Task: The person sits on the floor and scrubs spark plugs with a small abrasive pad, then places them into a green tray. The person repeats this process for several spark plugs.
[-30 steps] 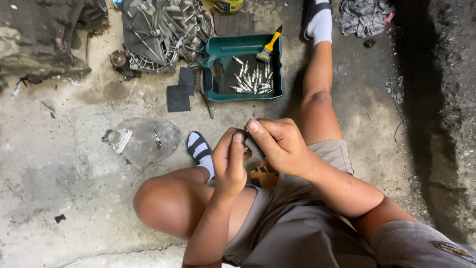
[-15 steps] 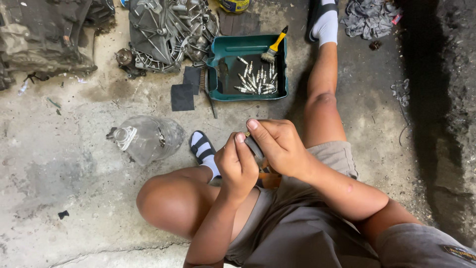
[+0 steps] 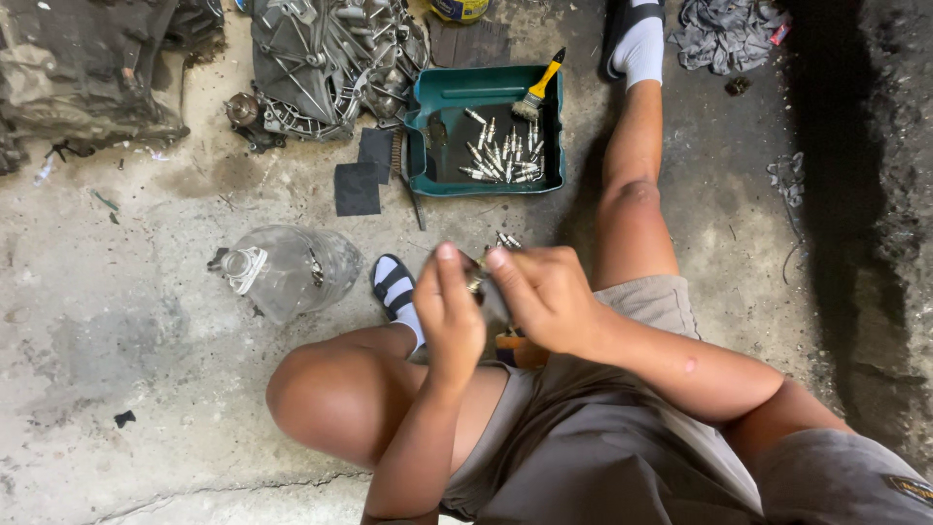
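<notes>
I sit on a concrete floor with my hands together above my bent left knee. My left hand pinches a small metal bolt at its fingertips. My right hand presses against the same bolt with thumb and fingers, which are closed on a dark grey sheet that looks like sandpaper. Most of the bolt is hidden by my fingers. A few loose bolts lie on the floor just beyond my hands.
A green tray ahead holds several bolts and a yellow-handled brush. Two dark sandpaper squares lie left of it. A clear plastic jug lies by my left foot. Metal engine housings sit at the back, and a grey rag at the far right.
My hands stay together on the bolt, and the fingers have shifted slightly around it. My head has dipped a little, so the floor things sit lower in view.
</notes>
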